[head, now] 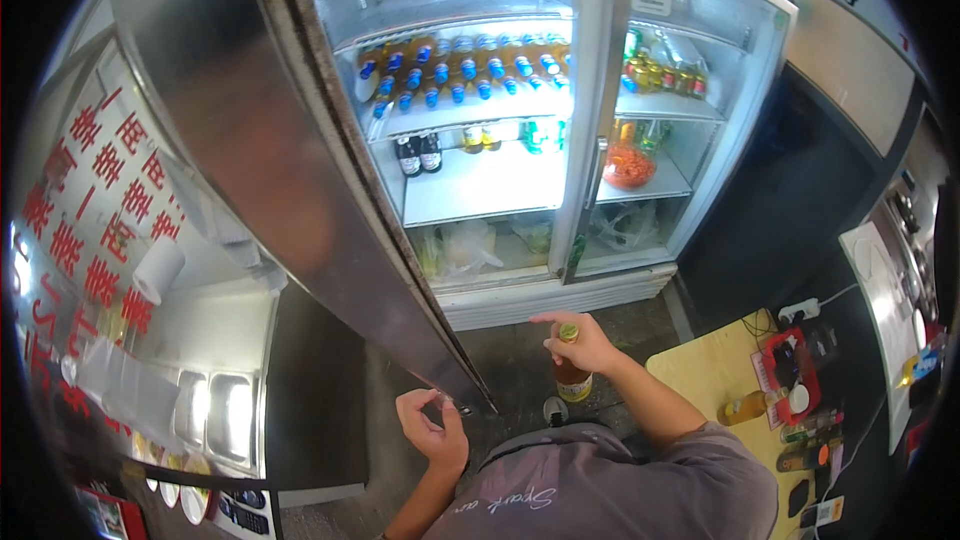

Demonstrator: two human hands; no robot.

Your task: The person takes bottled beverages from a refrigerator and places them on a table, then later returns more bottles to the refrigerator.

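Note:
My right hand grips the neck of a glass bottle with a yellow-green cap and amber contents. Its index finger points out to the left. The bottle hangs upright in front of my body, above the floor. My left hand is raised near the lower edge of a tall stainless-steel panel. Its fingers are curled, with thumb and index tips close together; whether something small is between them is unclear. Ahead stands a lit display refrigerator with bottles on its shelves.
Blue-capped bottles fill an upper shelf; a red bowl of food stands lower right. At right, a wooden table holds another amber bottle and a red basket. Steel sink basins and a paper roll are at left.

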